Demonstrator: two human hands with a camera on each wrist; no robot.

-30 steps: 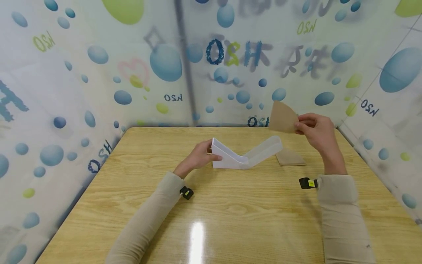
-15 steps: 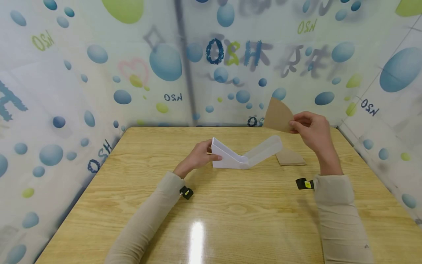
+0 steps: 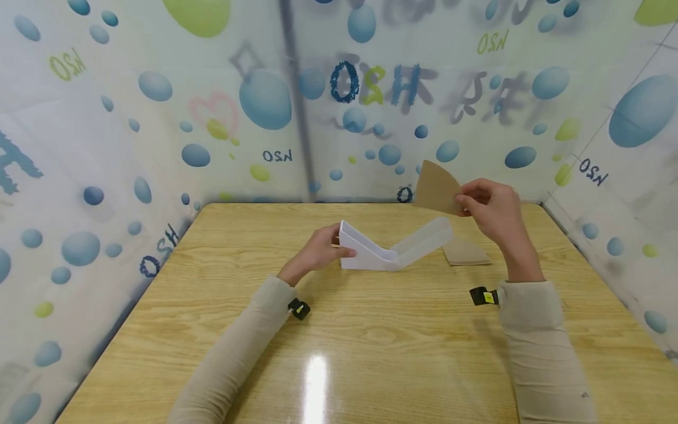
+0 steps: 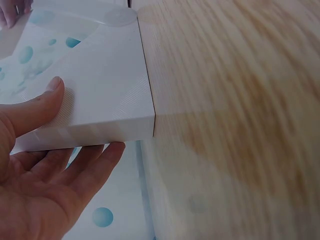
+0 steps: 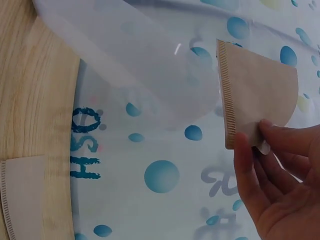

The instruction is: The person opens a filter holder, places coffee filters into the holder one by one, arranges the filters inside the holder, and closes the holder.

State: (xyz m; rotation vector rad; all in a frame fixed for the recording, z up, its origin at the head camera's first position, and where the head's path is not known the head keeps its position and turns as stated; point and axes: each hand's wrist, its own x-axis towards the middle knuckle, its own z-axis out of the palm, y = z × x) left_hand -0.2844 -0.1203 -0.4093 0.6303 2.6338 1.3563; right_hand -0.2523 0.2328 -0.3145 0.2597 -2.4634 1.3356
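Nearest me on the desk point(image 3: 371, 330), my left hand point(image 3: 318, 250) steadies the white filter box point(image 3: 365, 253), fingers point(image 4: 95, 160) curled round its left end. Beyond the box, raised to its right, my right hand point(image 3: 489, 209) pinches a brown paper coffee filter point(image 3: 435, 187) by its corner: light, floppy, easily creased, best held at the crimped seam.

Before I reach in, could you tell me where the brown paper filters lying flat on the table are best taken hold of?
The stack of filters lies flat beside the open white box. I would pinch its near right edge, coming from the right: that side looks free, while the box's clear lid leans over the left.
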